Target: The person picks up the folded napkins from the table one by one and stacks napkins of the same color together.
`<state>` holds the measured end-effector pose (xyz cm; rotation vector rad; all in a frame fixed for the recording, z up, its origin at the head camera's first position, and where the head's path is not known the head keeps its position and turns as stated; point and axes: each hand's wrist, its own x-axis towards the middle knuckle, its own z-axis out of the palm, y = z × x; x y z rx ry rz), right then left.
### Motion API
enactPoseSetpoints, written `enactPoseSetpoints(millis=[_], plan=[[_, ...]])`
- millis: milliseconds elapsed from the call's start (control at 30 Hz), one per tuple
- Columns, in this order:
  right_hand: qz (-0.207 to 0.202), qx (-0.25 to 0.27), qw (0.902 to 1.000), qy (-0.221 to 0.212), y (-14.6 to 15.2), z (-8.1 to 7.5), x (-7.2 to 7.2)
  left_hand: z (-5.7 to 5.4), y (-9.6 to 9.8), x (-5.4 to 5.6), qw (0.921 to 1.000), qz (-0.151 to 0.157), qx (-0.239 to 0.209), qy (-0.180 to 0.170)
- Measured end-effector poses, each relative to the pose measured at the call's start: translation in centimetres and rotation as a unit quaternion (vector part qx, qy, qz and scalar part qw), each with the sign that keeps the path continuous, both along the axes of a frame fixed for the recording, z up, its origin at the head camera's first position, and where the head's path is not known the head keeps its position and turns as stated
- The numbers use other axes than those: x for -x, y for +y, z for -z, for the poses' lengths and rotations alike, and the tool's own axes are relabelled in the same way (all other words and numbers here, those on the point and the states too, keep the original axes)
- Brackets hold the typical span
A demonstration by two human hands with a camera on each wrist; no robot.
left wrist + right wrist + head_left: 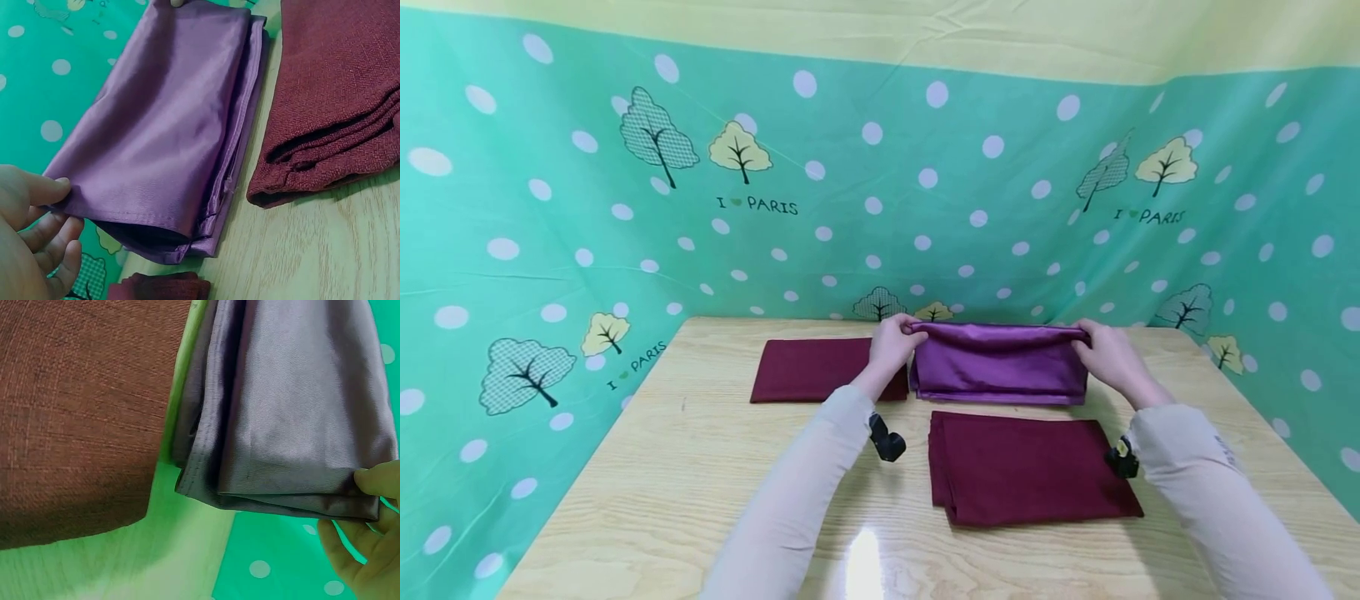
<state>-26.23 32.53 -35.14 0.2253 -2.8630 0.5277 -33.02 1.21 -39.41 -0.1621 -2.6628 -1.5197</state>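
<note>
A shiny purple cloth [1000,367], folded into a long strip, lies at the back of the table. My left hand [892,343] pinches its far left corner between thumb and fingers. At the far right corner my right hand [1108,357] does the same, and the far edge between them is raised a little. In the left wrist view the layers of the purple cloth [169,125] gape at the side near my left hand [37,231]. The right wrist view has my right hand [375,531] with thumb on top of the cloth [300,412] and fingers beneath.
One folded dark red cloth [812,367] lies left of the purple one, partly behind my left hand. Another folded dark red cloth [1030,471] lies in front, under my right wrist's side. The wooden table [700,475] ends at a green dotted curtain [850,208].
</note>
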Motion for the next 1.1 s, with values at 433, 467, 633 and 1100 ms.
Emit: enactPoseSetpoints(millis=[433, 467, 633, 1100], plan=[[0.021, 0.011, 0.9994, -0.025, 0.2, 1.4, 0.6, 0.5, 0.2, 0.2, 0.9995, 0.003, -0.027, -0.017], [0.025, 0.014, 0.9992, -0.026, 0.1, 1.5, 0.6, 0.6, 0.3, 0.2, 0.9993, 0.003, -0.03, -0.02], [0.041, 0.029, 0.9984, -0.028, -0.2, 1.8, 0.7, 1.1, 0.2, 0.3, 0.9986, 0.013, -0.039, -0.031], [0.057, 0.067, 0.9953, -0.041, -0.4, 3.3, 1.3, 2.3, -0.4, 0.1, 0.9921, 0.092, -0.028, -0.081]])
